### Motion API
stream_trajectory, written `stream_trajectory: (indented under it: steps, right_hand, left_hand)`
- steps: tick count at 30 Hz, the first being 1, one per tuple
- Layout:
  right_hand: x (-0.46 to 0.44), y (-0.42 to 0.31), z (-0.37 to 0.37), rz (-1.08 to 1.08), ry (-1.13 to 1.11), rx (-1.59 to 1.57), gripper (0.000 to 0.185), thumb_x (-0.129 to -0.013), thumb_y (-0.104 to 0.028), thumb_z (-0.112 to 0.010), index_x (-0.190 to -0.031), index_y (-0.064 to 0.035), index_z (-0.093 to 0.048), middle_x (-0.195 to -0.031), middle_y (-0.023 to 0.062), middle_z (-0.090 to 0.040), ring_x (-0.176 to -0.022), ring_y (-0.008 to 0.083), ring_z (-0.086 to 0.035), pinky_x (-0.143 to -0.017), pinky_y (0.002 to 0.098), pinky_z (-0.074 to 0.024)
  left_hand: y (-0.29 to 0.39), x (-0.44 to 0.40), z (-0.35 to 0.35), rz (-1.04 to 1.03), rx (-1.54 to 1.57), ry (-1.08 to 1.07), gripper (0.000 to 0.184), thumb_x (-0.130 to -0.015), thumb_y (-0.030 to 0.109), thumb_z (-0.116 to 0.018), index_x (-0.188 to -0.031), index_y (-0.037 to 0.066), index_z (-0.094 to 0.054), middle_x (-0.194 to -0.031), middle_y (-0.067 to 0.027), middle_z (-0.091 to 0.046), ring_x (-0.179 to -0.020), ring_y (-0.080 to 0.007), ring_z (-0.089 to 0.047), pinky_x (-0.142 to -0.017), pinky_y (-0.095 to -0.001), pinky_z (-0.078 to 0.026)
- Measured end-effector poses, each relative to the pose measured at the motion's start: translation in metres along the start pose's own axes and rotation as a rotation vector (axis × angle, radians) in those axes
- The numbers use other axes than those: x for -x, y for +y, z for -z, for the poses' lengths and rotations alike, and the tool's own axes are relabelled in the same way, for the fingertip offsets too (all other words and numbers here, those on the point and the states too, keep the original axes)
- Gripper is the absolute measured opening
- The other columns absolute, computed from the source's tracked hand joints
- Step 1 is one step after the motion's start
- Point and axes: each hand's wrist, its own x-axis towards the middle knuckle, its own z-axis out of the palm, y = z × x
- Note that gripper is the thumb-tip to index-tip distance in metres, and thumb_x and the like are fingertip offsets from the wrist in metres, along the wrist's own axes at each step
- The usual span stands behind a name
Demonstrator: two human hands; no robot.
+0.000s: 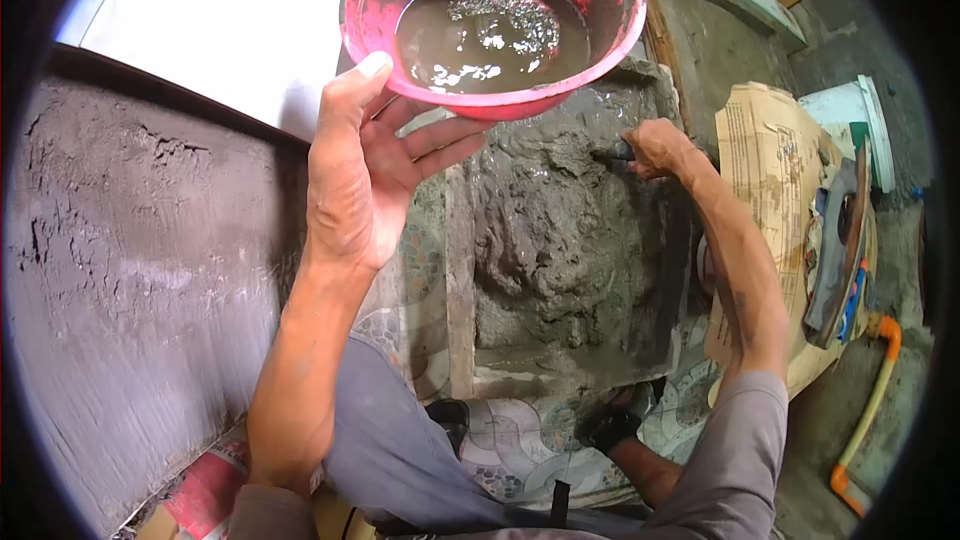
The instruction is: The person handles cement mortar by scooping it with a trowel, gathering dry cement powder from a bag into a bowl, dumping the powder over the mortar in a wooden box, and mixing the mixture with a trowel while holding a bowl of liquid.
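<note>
My left hand [358,175] grips the rim of a red plastic basin [610,0], thumb over the edge and fingers beneath. Murky grey-brown water [490,45] lies inside it, and dark grime coats its inner wall. Below and to the right, my right hand [660,148] is closed around the dark handle of what looks like a trowel [620,152]; its blade is hidden in the mortar. Wet grey mortar [540,240] spreads in lumps across a shallow mixing tray [459,300]. The basin hangs over the tray's far left part.
A freshly plastered wall face [140,270] runs along the left, under a white surface [220,20]. At right lie a flattened paper sack [760,160], a white bucket [850,120] and an orange pipe [868,410]. My feet stand on patterned floor tiles [510,440].
</note>
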Motion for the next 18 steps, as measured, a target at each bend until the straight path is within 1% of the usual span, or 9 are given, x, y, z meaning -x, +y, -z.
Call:
stream_trajectory:
  steps: [4,7,9,11,13,15,16,17,18]
  right_hand:
    - [0.052,-0.031,0.036,0.149,-0.03,0.049,0.016,-0.08,-0.021,-0.066,-0.088,-0.0069,-0.062,-0.075,0.0149,-0.067,-0.075,0.0349,-0.068,-0.064,0.0435,-0.0539]
    - [0.101,-0.09,0.053,0.063,-0.092,0.167,0.01,-0.087,-0.016,-0.057,-0.091,-0.0077,-0.059,-0.083,0.0129,-0.066,-0.078,0.0312,-0.068,-0.064,0.0419,-0.0538]
    - [0.143,-0.133,0.04,-0.096,0.009,0.247,0.006,-0.089,-0.014,-0.054,-0.09,-0.0089,-0.055,-0.086,0.011,-0.063,-0.081,0.0271,-0.066,-0.064,0.0397,-0.0535]
    - [0.184,-0.172,0.048,-0.214,0.073,0.262,0.005,-0.09,-0.013,-0.053,-0.09,-0.0086,-0.053,-0.083,0.0095,-0.059,-0.08,0.0249,-0.065,-0.064,0.0372,-0.0533]
    - [0.215,-0.196,0.044,-0.354,0.066,0.249,0.003,-0.09,-0.011,-0.053,-0.089,-0.0081,-0.052,-0.081,0.0098,-0.058,-0.076,0.0248,-0.066,-0.062,0.0373,-0.0542]
    - [0.236,-0.22,0.041,-0.546,-0.059,0.051,0.008,-0.089,-0.01,-0.056,-0.092,-0.0064,-0.05,-0.082,0.0115,-0.057,-0.071,0.027,-0.067,-0.057,0.0393,-0.0543]
    - [0.246,-0.228,0.036,-0.524,-0.028,-0.078,0.016,-0.087,-0.011,-0.059,-0.097,-0.0041,-0.048,-0.084,0.0135,-0.057,-0.067,0.0293,-0.067,-0.054,0.0405,-0.0546]
    - [0.254,-0.24,0.034,-0.552,-0.128,-0.193,0.022,-0.086,-0.011,-0.06,-0.101,-0.0017,-0.047,-0.087,0.0157,-0.058,-0.07,0.0301,-0.068,-0.054,0.0395,-0.0552]
    - [0.258,-0.25,0.026,-0.522,-0.092,-0.211,0.02,-0.087,-0.011,-0.059,-0.101,-0.0012,-0.047,-0.087,0.0163,-0.058,-0.07,0.03,-0.068,-0.054,0.0385,-0.0555]
  left_hand:
    - [0.0,0.0,0.001,-0.003,-0.023,-0.043,0.062,-0.089,0.051,-0.054,-0.129,0.003,-0.05,-0.12,-0.0162,-0.064,-0.1,-0.0276,-0.067,-0.09,-0.0434,-0.053]
    - [0.003,0.002,-0.002,-0.007,-0.023,-0.057,0.064,-0.089,0.052,-0.054,-0.129,0.002,-0.051,-0.119,-0.0165,-0.063,-0.1,-0.0283,-0.067,-0.09,-0.0439,-0.053]
    - [0.003,0.005,-0.003,-0.019,-0.003,-0.063,0.065,-0.088,0.053,-0.055,-0.129,0.002,-0.051,-0.119,-0.0169,-0.063,-0.099,-0.0292,-0.068,-0.09,-0.0446,-0.054]
    - [0.003,0.009,-0.005,-0.02,0.02,-0.075,0.066,-0.088,0.053,-0.055,-0.129,0.002,-0.051,-0.118,-0.0173,-0.063,-0.098,-0.03,-0.068,-0.09,-0.0451,-0.054]
    - [0.006,0.013,-0.009,-0.007,0.044,-0.093,0.066,-0.088,0.053,-0.056,-0.128,0.001,-0.052,-0.117,-0.0175,-0.063,-0.097,-0.0307,-0.068,-0.09,-0.0454,-0.054]
    - [0.009,0.011,-0.006,0.025,0.091,-0.135,0.069,-0.088,0.05,-0.056,-0.131,-0.003,-0.048,-0.124,-0.0197,-0.06,-0.105,-0.0369,-0.065,-0.095,-0.0488,-0.051]
    - [0.01,0.011,-0.006,0.04,0.115,-0.156,0.071,-0.088,0.049,-0.056,-0.133,-0.005,-0.047,-0.128,-0.0209,-0.058,-0.109,-0.0399,-0.063,-0.098,-0.0506,-0.05]
    - [0.011,0.011,-0.008,0.045,0.123,-0.149,0.071,-0.088,0.049,-0.056,-0.133,-0.005,-0.046,-0.127,-0.0212,-0.058,-0.109,-0.0404,-0.063,-0.098,-0.0506,-0.049]
    - [0.012,0.011,-0.01,0.049,0.129,-0.143,0.072,-0.087,0.049,-0.056,-0.133,-0.005,-0.046,-0.127,-0.0215,-0.058,-0.109,-0.0409,-0.063,-0.098,-0.0506,-0.049]
